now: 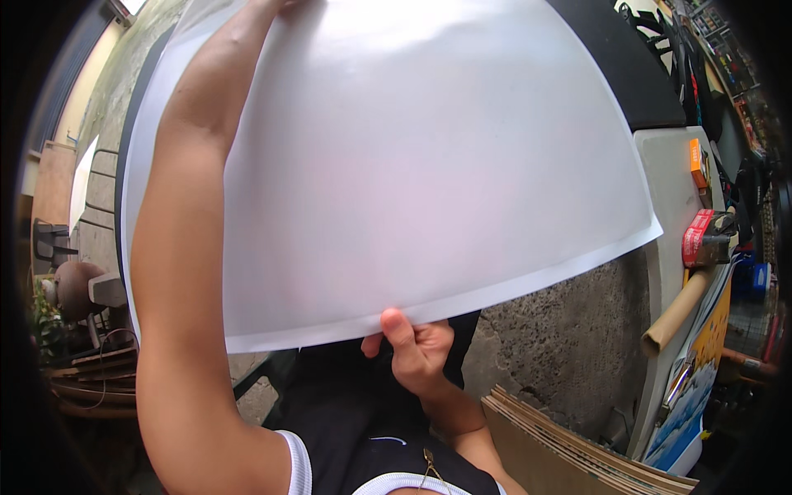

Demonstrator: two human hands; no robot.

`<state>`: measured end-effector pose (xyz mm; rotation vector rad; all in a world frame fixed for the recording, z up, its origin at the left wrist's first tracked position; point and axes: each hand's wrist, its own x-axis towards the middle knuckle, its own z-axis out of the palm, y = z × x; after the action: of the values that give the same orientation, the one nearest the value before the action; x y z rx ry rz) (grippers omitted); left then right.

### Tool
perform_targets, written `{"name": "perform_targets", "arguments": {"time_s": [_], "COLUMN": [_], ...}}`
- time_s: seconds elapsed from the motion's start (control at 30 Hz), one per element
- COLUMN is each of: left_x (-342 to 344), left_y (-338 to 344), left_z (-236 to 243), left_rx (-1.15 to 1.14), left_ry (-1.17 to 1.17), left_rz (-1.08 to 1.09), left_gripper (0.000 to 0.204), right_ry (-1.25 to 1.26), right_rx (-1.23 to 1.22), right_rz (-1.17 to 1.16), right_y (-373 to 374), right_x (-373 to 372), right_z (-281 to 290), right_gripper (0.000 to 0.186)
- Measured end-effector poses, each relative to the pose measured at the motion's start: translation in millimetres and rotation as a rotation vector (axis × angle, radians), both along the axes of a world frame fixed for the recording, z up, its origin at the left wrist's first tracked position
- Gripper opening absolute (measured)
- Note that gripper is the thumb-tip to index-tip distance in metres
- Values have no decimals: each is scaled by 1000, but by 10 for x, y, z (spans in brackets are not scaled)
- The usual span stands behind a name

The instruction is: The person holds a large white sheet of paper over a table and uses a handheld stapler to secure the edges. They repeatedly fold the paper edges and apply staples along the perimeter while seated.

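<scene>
A large white sheet (429, 181) with a paler border fills the middle of the head view, its near edge lifted toward my body. My right hand (419, 353) pinches that near edge, thumb on top and the other fingers bent beneath it. Across the sheet's left side stretches my left arm, reaching to the far part. Only a sliver of my left hand (295, 5) shows at the top of the picture, next to the sheet's far area. Its fingers are cut off from sight.
Black table surface (631, 74) shows beyond the sheet's right edge. A pale side table (660, 173) carries an orange box (699, 163), a red-and-black item (706, 238) and a cardboard tube (681, 312). Stacked brown boards (577, 450) stand at lower right, beside rough concrete floor (561, 330).
</scene>
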<state>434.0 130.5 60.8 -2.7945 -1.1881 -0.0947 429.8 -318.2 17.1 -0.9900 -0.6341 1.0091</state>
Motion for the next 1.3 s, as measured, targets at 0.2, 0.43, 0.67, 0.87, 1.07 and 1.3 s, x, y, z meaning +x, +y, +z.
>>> {"name": "perform_targets", "arguments": {"time_s": [0.2, 0.43, 0.67, 0.87, 1.07, 1.3], "left_x": [212, -151, 150, 156, 181, 214], "left_y": [-9, 61, 83, 141, 196, 238], "left_z": [-134, -9, -148, -185, -229, -270], "left_rx": [-23, 7, 5, 37, 53, 65], "left_ry": [-12, 19, -21, -12, -16, -13], "left_rz": [-39, 49, -19, -20, -23, -18], "left_gripper": [47, 46, 45, 45, 44, 44], "right_ry": [-46, -27, -25, 3, 21, 20], "right_rx": [-10, 29, -25, -55, -89, -110], "right_rz": [-62, -25, -135, -149, -159, -150], "right_y": [-41, -41, -30, -26, -41, -59], "right_x": [24, -64, -60, -64, -73, -61], "right_z": [-117, -96, -132, -95, -83, -93], "right_gripper": [25, 25, 26, 27, 28, 29]}}
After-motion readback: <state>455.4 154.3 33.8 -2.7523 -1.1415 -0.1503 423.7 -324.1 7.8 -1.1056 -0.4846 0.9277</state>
